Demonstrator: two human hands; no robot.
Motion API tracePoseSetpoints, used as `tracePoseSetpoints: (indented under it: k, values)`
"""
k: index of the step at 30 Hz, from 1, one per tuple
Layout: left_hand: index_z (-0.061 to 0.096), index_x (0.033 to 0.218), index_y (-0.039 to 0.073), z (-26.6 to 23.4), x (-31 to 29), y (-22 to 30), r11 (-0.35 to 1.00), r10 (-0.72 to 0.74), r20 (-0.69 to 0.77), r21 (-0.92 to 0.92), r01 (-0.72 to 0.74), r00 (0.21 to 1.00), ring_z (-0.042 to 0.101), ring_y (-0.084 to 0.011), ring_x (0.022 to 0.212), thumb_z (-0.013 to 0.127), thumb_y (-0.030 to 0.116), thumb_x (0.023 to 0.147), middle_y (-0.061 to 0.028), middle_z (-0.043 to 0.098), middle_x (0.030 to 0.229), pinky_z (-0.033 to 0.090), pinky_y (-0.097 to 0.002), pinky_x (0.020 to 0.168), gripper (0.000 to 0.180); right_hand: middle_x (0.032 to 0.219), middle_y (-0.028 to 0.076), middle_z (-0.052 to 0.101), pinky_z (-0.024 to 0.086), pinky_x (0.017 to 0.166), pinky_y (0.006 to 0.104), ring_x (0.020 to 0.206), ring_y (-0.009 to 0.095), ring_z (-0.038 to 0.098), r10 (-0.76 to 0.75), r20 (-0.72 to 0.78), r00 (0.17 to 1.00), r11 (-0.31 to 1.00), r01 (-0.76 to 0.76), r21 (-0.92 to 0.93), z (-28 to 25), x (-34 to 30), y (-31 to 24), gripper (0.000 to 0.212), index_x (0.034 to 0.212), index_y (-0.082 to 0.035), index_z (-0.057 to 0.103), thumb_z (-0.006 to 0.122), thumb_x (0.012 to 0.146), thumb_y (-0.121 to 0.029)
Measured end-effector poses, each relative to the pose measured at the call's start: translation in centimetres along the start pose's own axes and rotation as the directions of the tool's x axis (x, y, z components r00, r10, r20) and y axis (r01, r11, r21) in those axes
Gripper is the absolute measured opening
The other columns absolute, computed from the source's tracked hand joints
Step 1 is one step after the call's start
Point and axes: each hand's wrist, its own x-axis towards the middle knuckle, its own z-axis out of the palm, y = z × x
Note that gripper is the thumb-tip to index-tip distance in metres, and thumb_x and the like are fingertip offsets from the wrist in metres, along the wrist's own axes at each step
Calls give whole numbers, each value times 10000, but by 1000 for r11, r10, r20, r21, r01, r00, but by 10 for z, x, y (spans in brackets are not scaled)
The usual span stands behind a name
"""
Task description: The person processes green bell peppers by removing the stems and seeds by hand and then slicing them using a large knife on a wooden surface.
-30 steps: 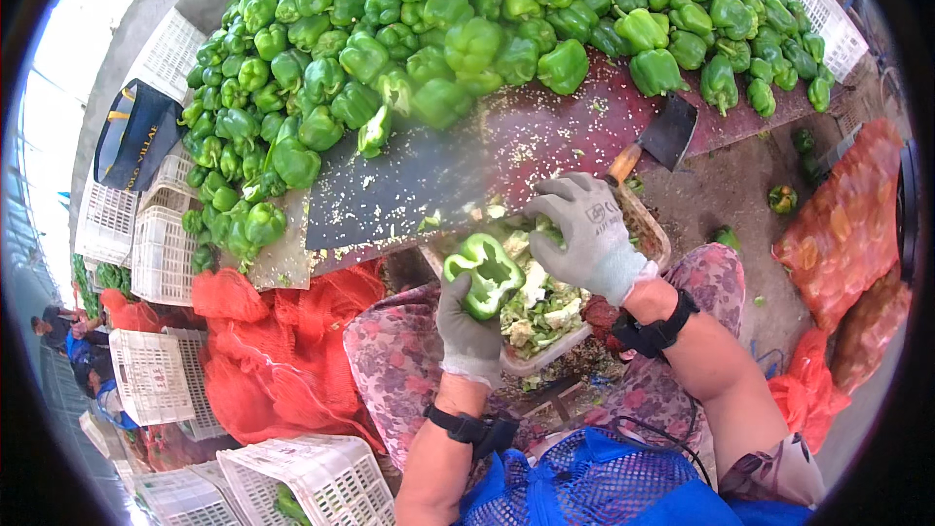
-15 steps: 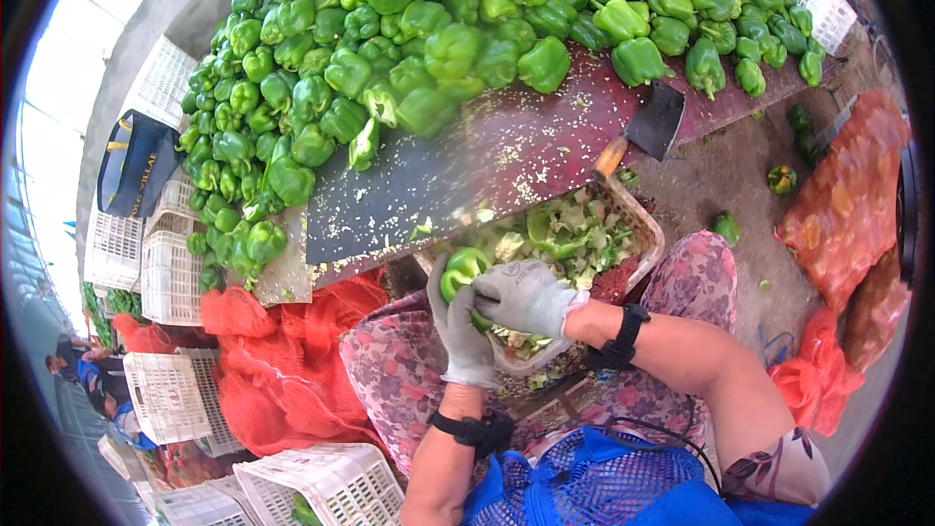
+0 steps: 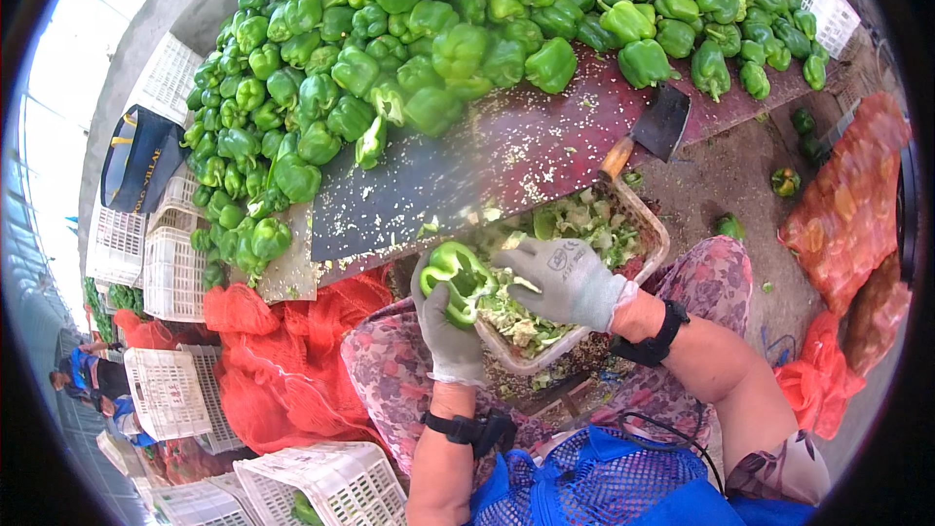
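My left hand point(image 3: 446, 329), in a grey work glove, is closed around a green bell pepper point(image 3: 440, 267). The pepper's cut end faces right and shows a hollow inside with pale ribs. Just to the right of it is my gloved right hand point(image 3: 565, 280), fingers curled and pointing at the opening, apart from the pepper. Something pale shows at its fingertips, too small to name. Below both hands stands a pale plastic tub point(image 3: 654, 224) holding pepper cores and scraps point(image 3: 594, 217).
A large heap of green bell peppers point(image 3: 409, 19) covers the far part of a seed-strewn board point(image 3: 390, 205). A wooden-handled cleaver point(image 3: 662, 124) lies at its right edge. Red mesh bags point(image 3: 282, 370) and white crates point(image 3: 321, 487) stand left; a filled mesh sack point(image 3: 847, 205) is right.
My right hand has drawn away from the pepper to the right. The pepper in my left hand has turned, so its hollow inside now shows.
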Motion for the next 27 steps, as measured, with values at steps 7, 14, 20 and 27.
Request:
tracePoseSetpoints:
  k: [7, 14, 20, 27]
  values:
    - [401, 1390, 15, 10, -4, -2, 886, 150, 102, 428, -180, 983, 505, -230, 1183, 464, 119, 847, -128, 497, 1305, 403, -332, 1034, 556, 828, 61, 588, 491, 573, 385, 710, 257, 635, -246, 24, 969, 959, 247, -142, 31, -3, -5, 301, 1114, -106, 568, 604, 840, -226]
    - [517, 1264, 57, -6, -1, 17, 999, 43, -185, -11, -46, 982, 620, -279, 1053, 525, 235, 875, -117, 611, 1172, 518, -409, 912, 428, 879, 109, 642, 490, 743, 412, 851, 316, 634, 9, 62, 998, 920, -33, 390, 20, 11, -21, 191, 1008, -101, 609, 559, 920, -262]
    - [501, 1279, 53, -75, -40, 122, 854, 483, -408, 414, -314, 775, 586, -281, 1095, 555, 190, 870, -127, 577, 1217, 500, -406, 925, 434, 848, 140, 643, 501, 703, 409, 811, 322, 633, 191, -119, 974, 894, -123, 430, 10, 0, -7, 152, 964, -64, 634, 614, 894, -197]
    - [451, 1334, 34, -269, -199, 275, 406, 876, -469, 846, 346, 117, 526, -291, 1179, 575, 117, 866, -147, 519, 1303, 445, -409, 991, 491, 855, 132, 628, 493, 661, 415, 769, 320, 629, -49, -106, 993, 943, 81, 322, -6, -16, -30, 170, 1010, -74, 613, 607, 897, -200]
